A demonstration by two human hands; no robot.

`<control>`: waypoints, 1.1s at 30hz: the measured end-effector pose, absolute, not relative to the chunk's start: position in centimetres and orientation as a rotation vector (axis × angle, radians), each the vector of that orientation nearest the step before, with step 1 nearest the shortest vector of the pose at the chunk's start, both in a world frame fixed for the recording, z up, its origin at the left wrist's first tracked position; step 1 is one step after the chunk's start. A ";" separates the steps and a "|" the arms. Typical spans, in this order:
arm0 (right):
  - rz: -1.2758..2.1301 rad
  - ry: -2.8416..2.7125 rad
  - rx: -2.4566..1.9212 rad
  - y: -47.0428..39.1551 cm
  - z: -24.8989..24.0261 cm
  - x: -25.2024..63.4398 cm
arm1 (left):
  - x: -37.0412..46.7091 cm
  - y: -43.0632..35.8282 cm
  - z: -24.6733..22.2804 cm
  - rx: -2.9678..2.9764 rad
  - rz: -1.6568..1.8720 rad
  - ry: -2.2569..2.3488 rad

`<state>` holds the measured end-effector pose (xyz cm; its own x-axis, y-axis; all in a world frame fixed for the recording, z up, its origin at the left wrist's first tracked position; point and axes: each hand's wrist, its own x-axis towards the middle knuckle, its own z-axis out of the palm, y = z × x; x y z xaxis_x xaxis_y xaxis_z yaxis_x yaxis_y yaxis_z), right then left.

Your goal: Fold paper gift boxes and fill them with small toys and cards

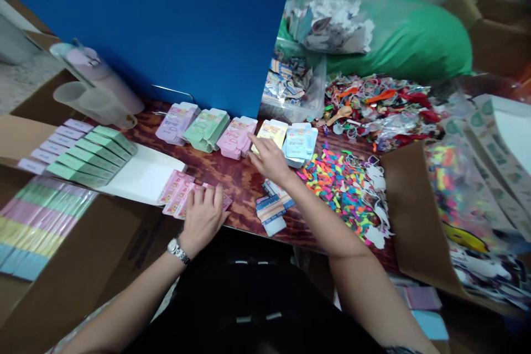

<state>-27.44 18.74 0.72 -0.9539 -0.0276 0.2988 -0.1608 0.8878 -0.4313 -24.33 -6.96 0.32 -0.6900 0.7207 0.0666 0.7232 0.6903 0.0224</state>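
Note:
My left hand (203,213), with a watch on its wrist, is curled over the near end of a short row of small pink boxes (176,191). Its fingers grip a pink box there, mostly hidden beneath them. My right hand (267,157) reaches across the table with fingers apart, its fingertips between a stack of pink flat cartons (237,137) and a stack of yellow cartons (274,131). Beside these lie green cartons (207,128), purple cartons (177,123) and light blue cartons (299,144). Blue-and-white cards (271,211) lie under my right forearm.
Green and purple boxes (91,157) stand in rows on a white board (147,174) at left. A bottle (103,77) and cups are behind them. Colourful small pieces (338,193) lie at right, beside a cardboard box (415,215). A blue panel (166,22) rises behind.

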 end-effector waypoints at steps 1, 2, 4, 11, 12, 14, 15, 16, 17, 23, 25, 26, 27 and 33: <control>0.604 -2.846 0.115 19.2 1.0 -29.5 | -24.4 -6.9 0.1 -1.211 -0.044 -2.832; 0.546 -2.930 0.095 19.5 1.3 -31.4 | -24.5 -6.7 -0.1 -1.209 -0.014 -2.824; 0.447 -3.101 0.024 19.7 1.9 -34.4 | -24.7 -6.1 -0.5 -1.204 0.040 -2.823; 0.255 -3.328 -0.055 18.9 1.1 -36.9 | -24.6 -5.2 -2.3 -1.169 -0.038 -2.797; 0.245 -3.294 -0.047 18.9 0.9 -36.8 | -24.5 -5.2 -2.5 -1.175 -0.049 -2.785; 0.234 -3.200 -0.042 18.9 0.5 -36.8 | -24.2 -5.2 -2.8 -1.203 -0.052 -2.772; 0.241 -3.144 -0.036 18.9 0.5 -36.8 | -24.1 -5.2 -2.9 -1.219 -0.048 -2.768; 0.261 -3.087 -0.030 19.0 0.6 -36.8 | -24.1 -5.2 -2.8 -1.234 -0.045 -2.764; 0.300 -3.032 -0.033 19.0 0.7 -36.7 | -24.2 -5.2 -2.6 -1.242 -0.049 -2.755; 0.732 -2.600 -0.025 18.1 3.7 -33.2 | -27.1 -3.6 1.1 -0.993 -0.506 -2.577; 0.829 -2.470 0.050 17.1 4.7 -30.8 | -28.5 -2.2 2.2 -0.922 -0.657 -2.477; 0.898 -2.428 0.081 16.6 5.1 -29.5 | -29.0 -1.4 2.4 -0.915 -0.692 -2.451; 0.993 -2.395 0.095 16.1 5.4 -28.3 | -29.4 -0.6 2.5 -0.914 -0.719 -2.437; 1.371 -2.315 -0.050 15.1 5.2 -22.9 | -28.6 2.0 1.2 -0.897 -1.023 -2.517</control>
<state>-22.90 15.15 5.21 -0.8997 0.2520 0.3563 -0.1914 0.5060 -0.8410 -28.62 2.03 1.16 -0.7682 0.4420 0.4632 0.6398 0.5567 0.5299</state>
